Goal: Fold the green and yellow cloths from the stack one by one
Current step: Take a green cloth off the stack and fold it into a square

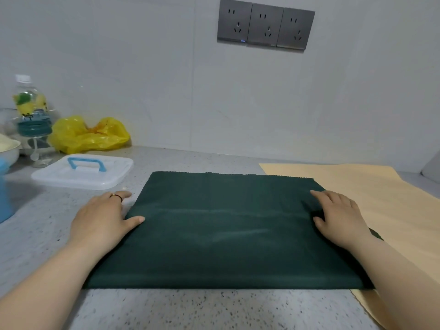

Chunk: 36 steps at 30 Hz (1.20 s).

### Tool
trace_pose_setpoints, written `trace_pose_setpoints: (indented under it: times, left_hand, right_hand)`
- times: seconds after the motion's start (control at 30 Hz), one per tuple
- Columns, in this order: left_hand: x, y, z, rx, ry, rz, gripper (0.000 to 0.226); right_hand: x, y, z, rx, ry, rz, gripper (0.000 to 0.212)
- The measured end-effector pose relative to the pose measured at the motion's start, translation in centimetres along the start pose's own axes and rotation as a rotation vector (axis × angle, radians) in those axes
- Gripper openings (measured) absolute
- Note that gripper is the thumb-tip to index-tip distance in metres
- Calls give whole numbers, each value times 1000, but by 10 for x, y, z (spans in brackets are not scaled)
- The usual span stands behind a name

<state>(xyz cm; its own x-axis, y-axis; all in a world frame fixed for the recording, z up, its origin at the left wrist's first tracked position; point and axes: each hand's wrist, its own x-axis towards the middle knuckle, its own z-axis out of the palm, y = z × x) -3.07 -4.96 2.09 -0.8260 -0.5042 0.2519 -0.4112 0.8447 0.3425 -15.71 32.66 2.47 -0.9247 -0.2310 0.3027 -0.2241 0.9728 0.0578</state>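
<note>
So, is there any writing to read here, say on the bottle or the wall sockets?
No text is legible.
Bottle label: printed, but too blurred to read.
Leftmost wall socket: tiny blue lit mark at its bottom edge, too small to read.
Green cloth, white lid: no writing visible.

In the middle of the frame a dark green cloth [223, 229] lay flat on the speckled counter [214, 310], its right side overlapping a pale yellow cloth [381, 198]. The left hand [104, 220] rested flat at its left edge, thumb on the fabric, and the right hand [340, 217] lay flat on its right edge. At upper left sat a white lid [83, 171] and a yellow plastic bag [90, 135].
</note>
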Motion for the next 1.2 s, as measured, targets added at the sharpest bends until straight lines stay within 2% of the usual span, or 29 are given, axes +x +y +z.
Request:
trace_pose_setpoints:
  times: [0.07, 0.13, 0.17, 0.23, 0.3, 0.37, 0.4, 0.43, 0.5, 0.53, 0.6, 0.7, 0.8, 0.87, 0.9, 0.97, 1.03, 1.1, 1.2]
  left_hand:
    - [-13, 9, -10, -18, 129, 135, 56]
    - [-39, 22, -19, -148, 181, 393, 36]
    - [-53, 27, -20, -132, 153, 583, 26]
    - [-79, 40, -22, -15, -10, 823, 30]
    - [-94, 47, -17, 124, 19, 930, 29]
    - [-99, 49, -12, 145, 29, 976, 23]
    - [-98, 49, -9, 136, 25, 973, 16]
    - [-98, 47, -7, 139, 20, 964, 21]
    - [-98, 42, 4, 141, 123, 967, 66]
    - [-100, 39, 4, 166, 155, 956, 79]
    - [-106, 30, 0, 176, 160, 934, 87]
    - [-118, 13, -7, 75, 129, 854, 78]
    - [-135, -1, -22, -16, -30, 768, 27]
    - [-145, -2, -34, -66, -69, 684, 13]
    - [-146, -3, -37, -89, -48, 652, 15]
    - [-146, 5, -38, -79, -24, 602, 35]
    - [-142, 21, -30, -53, 43, 553, 56]
    - [-135, 29, -13, 23, -43, 511, 53]
    - [-129, 41, 2, 82, -156, 443, 53]
  right_hand:
    - [-13, -9, -5, 130, 124, -74, 51]
    - [-33, -25, -17, 277, 202, -203, 36]
    - [-46, -34, -23, 314, 242, -310, 27]
    - [-73, -47, -35, 276, 264, -504, 17]
    - [-96, -58, -42, 199, 196, -594, 22]
    - [-109, -65, -39, 145, 158, -609, 29]
    - [-111, -69, -37, 123, 142, -587, 30]
    - [-114, -73, -36, 102, 150, -557, 28]
    - [-115, -80, -34, 43, 163, -517, 27]
    - [-115, -84, -34, 21, 152, -508, 27]
    - [-120, -91, -35, 8, 143, -507, 26]
    - [-133, -103, -38, 26, 124, -542, 21]
    - [-146, -118, -40, 27, 122, -601, 19]
    - [-152, -127, -42, 43, 69, -605, 19]
    - [-154, -129, -45, 80, 59, -601, 19]
    - [-154, -132, -55, 154, 5, -565, 15]
    - [-145, -125, -63, 355, -175, -484, 28]
    - [-130, -112, -66, 571, -278, -351, 33]
    - [-98, -81, -64, 704, -260, -181, 25]
